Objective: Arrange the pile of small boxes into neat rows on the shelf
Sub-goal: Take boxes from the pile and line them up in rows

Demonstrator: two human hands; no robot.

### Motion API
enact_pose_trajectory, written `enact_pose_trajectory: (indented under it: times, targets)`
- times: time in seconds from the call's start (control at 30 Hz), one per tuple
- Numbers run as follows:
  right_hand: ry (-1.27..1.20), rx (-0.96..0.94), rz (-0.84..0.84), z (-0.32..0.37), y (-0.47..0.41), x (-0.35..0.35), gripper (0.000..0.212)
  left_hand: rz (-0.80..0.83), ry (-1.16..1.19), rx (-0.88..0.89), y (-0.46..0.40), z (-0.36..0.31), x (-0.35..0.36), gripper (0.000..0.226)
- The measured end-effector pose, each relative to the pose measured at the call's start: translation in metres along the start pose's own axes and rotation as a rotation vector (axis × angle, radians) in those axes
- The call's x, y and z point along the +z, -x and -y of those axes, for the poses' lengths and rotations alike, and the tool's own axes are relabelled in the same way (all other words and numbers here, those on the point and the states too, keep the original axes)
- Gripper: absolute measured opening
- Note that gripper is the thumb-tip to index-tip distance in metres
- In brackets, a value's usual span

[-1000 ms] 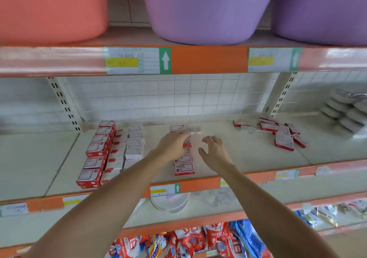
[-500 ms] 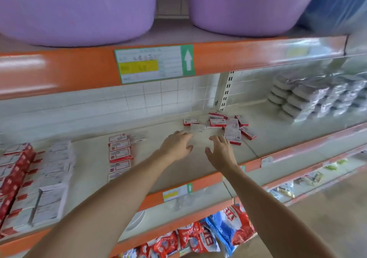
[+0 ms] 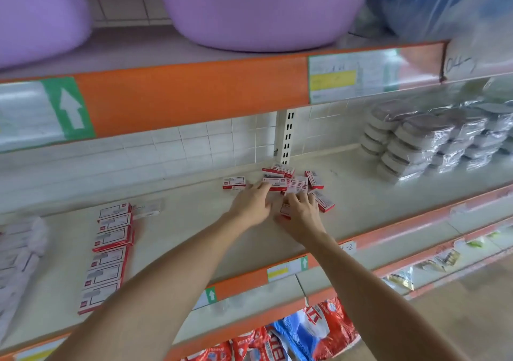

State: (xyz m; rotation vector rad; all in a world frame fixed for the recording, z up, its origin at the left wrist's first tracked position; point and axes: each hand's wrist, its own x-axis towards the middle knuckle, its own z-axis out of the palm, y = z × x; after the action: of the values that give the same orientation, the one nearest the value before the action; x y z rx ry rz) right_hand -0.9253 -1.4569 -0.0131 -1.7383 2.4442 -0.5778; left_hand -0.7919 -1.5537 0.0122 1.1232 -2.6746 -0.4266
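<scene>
Reaching at 1 o'clock, the pile of boxes (image 3: pixel 294 184) is touched by left hand (image 3: pixel 251 203), fingers straight; right hand (image 3: pixel 301 213) curled on one box (image 3: pixel 286 210). Light, stiff cardboard, prob. best pinched by long edges.

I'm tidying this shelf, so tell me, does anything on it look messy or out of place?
Yes. The pile of small boxes near the back wall lies jumbled, boxes at different angles and overlapping, unlike the neat row further left. One box sits apart, left of the pile. Both the left hand and the right hand are at the pile.
</scene>
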Motion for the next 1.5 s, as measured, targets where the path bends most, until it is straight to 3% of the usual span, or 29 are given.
enact_pose_trajectory:
  times: [0.27, 0.37, 0.5, 0.7, 0.93, 1.1, 1.2, 1.33, 1.5]
  targets:
    - [-0.007, -0.059, -0.102, -0.010, -0.010, 0.015, 0.057, 0.011, -0.019, -0.130, -0.026, -0.008, 0.007, 0.059]
    - [0.013, -0.076, -0.121, -0.011, -0.009, 0.015, 0.064, -0.036, -0.039, -0.149, -0.027, -0.011, 0.014, 0.047]
    - [0.060, -0.115, -0.175, -0.012, -0.008, 0.016, 0.053, -0.165, -0.082, -0.165, -0.023, -0.010, 0.020, 0.032]
    - [0.037, -0.128, -0.162, -0.012, -0.006, 0.019, 0.047, -0.158, -0.060, -0.135, -0.001, 0.007, 0.022, 0.049]
    - [-0.059, -0.285, -0.073, -0.006, -0.009, 0.027, 0.044, -0.118, -0.041, -0.128, 0.053, 0.043, 0.017, 0.063]
    - [-0.216, -0.411, 0.044, -0.001, -0.007, 0.025, 0.051, -0.131, 0.012, -0.225, 0.081, 0.059, 0.017, 0.042]
    - [-0.217, -0.402, 0.037, 0.001, -0.005, 0.024, 0.060, -0.221, -0.019, -0.208, 0.094, 0.059, 0.024, 0.042]
    - [-0.170, -0.437, 0.017, 0.000, -0.001, 0.023, 0.053, -0.309, -0.095, -0.165, 0.096, 0.059, 0.029, 0.052]
    - [-0.212, -0.440, -0.020, -0.002, -0.001, 0.027, 0.045, -0.338, -0.157, -0.114, 0.100, 0.054, 0.030, 0.050]
